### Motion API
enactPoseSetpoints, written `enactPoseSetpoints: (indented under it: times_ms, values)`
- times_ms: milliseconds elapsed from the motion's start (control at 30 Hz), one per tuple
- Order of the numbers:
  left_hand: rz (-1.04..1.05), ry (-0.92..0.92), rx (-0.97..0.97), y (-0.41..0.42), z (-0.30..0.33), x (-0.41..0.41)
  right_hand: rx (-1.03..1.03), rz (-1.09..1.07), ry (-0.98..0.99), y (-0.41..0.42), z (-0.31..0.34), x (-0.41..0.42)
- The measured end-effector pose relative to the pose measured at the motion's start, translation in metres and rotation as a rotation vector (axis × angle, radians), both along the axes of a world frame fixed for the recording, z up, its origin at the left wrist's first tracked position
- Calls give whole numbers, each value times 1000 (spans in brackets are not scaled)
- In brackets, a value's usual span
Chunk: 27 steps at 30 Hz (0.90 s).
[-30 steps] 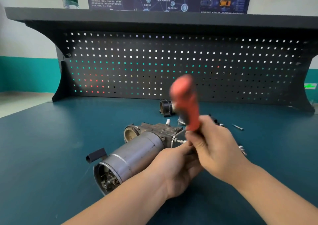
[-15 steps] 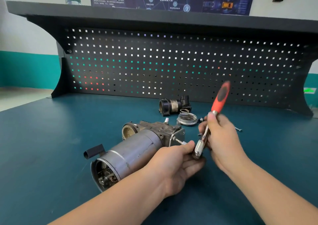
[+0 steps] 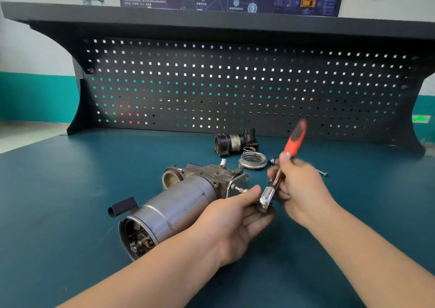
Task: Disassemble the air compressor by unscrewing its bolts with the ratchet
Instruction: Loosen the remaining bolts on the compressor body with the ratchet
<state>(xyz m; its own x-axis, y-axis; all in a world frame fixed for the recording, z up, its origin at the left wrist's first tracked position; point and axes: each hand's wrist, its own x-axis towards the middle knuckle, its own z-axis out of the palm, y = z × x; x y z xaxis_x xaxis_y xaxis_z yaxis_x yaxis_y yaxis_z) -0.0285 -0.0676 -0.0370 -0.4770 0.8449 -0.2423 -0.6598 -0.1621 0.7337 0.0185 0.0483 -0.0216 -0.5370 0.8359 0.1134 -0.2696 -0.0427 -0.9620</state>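
Fingers (image 3: 286, 166) of the right hand (image 3: 303, 187) curl round the metal shank of the ratchet (image 3: 281, 170), whose orange handle tilts up toward the tabletop's (image 3: 58, 190) back edge. The left hand (image 3: 231, 223) pinches the ratchet's head with thumb and fingers, just beside a bolt (image 3: 240, 189) protruding from the air compressor (image 3: 179, 204), which lies on its side mid-tabletop. Removed parts (image 3: 235, 143) sit near the back edge.
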Motion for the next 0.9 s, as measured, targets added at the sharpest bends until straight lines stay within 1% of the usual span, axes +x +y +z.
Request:
enactPoseSetpoints:
  times_ms: [33, 67, 100, 133, 167, 200, 267, 333, 400, 433, 467, 500, 533, 567, 600, 667, 700, 733, 767, 800, 833, 867, 900]
  values:
    - [-13, 4, 0, -1, 0, 0, -222, 60, 26, 3, -3, -2]
    - [-20, 7, -1, -1, 1, 0, -340, 93, 42, 4, -8, -4]
    - [-16, 12, -5, 0, 0, 0, -366, 103, 40, 4, -10, -5]
    - [-4, 15, -9, 0, 0, 0, -306, 92, 30, 3, -11, -4]
    - [10, 17, -11, 1, -1, 0, -161, 60, 34, 1, -12, -4]
    - [22, 19, -11, 2, -2, -1, 47, 28, 48, -2, -10, -2]
    - [38, 17, 3, 2, -2, 0, 552, -6, 100, -11, -4, 6]
    - [25, 31, 36, 1, -1, 0, 1045, 17, 161, -19, -2, 14]
    - [-2, 60, 58, 0, -1, 0, 1459, -15, 105, -25, -2, 19]
    - [-7, 57, 62, 0, -1, 0, 1575, -36, 96, -26, -3, 18]
    - [-6, 43, 63, 0, -2, -1, 1581, -47, 98, -27, -4, 18]
    - [-3, 31, 60, 0, -2, -1, 1479, -50, 110, -28, -4, 17]
    - [4, 22, 51, 1, -2, -1, 1296, -47, 125, -26, -3, 15]
    - [12, 11, 39, 1, -1, 0, 1068, -49, 112, -24, -1, 12]
    - [18, -2, 28, 2, -1, 0, 804, -57, 67, -20, 1, 9]
    - [17, -4, 16, 2, -1, -1, 166, -35, -6, -7, 1, 3]
    - [9, 13, 11, 1, -1, -1, -121, 4, -8, -3, -3, 1]
    - [1, 38, 4, 0, -2, -2, -323, 37, 6, -2, -7, -1]
    - [-5, 61, -3, 0, -3, -1, -424, 62, 5, -2, -12, -2]
    - [-5, 77, -13, 0, -3, -1, -434, 79, -3, -3, -16, -3]
    - [0, 83, -22, 0, -4, -1, -377, 74, -13, -4, -16, -4]
    - [8, 81, -29, 1, -4, -1, -255, 36, -2, -5, -16, -4]
    - [13, 76, -34, 1, -5, -1, -79, -19, 23, -6, -13, -3]
